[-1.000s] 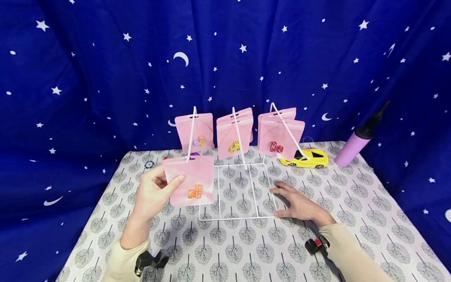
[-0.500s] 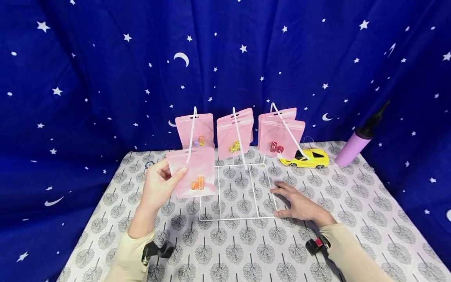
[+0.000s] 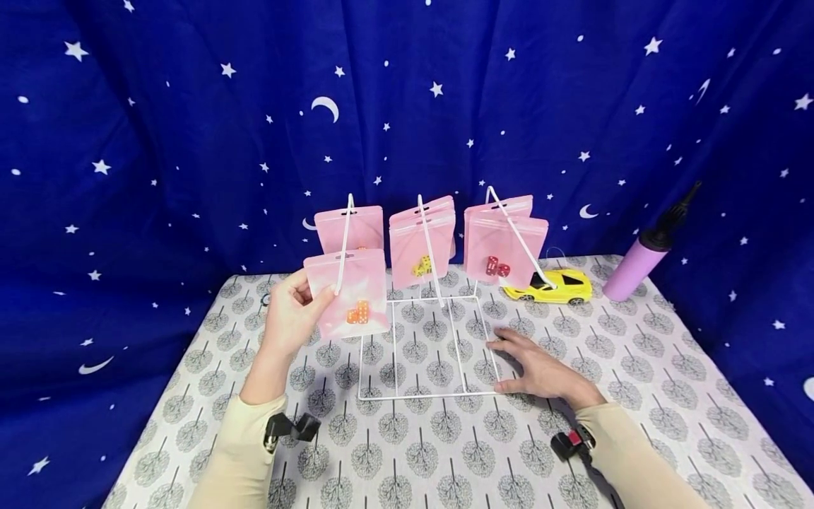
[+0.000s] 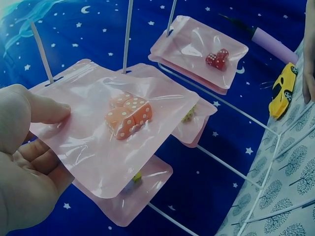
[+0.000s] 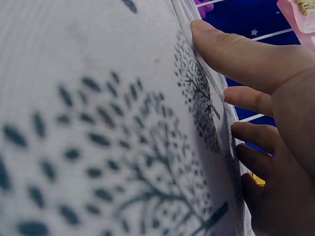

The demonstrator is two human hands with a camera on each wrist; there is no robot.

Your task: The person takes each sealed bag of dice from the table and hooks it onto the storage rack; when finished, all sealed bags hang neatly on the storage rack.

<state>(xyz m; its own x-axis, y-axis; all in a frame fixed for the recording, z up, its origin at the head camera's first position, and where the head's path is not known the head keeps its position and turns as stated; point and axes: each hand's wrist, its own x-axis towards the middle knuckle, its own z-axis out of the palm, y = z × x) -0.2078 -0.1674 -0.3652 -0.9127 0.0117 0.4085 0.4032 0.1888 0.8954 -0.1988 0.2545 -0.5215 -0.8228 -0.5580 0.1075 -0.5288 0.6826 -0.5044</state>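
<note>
My left hand [image 3: 292, 318] pinches the left edge of a pink zip bag [image 3: 331, 327] with orange dice [image 4: 129, 117] inside. The white left prong [image 3: 340, 267] of a wire display rack [image 3: 420, 397] passes through the slot in the bag's top. Behind it on that prong hangs another pink bag [image 3: 350, 230], mostly covered. Pink bags with yellow dice [image 3: 422, 266] hang on the middle prong, and bags with red dice [image 3: 497, 266] on the right one. My right hand [image 3: 537, 367] rests with fingers spread at the right side of the rack's base.
A yellow toy car [image 3: 572, 286] stands behind the rack on the right. Farther right is a purple hand pump [image 3: 636, 268] with a black nozzle. Patterned cloth [image 3: 394, 459] covers the table, and a blue starry curtain [image 3: 191, 141] hangs behind.
My left hand has moved up and slightly right, away from me, with the bag of orange dice. The bag's slot has slid farther up along the left prong. My right hand stays put.
</note>
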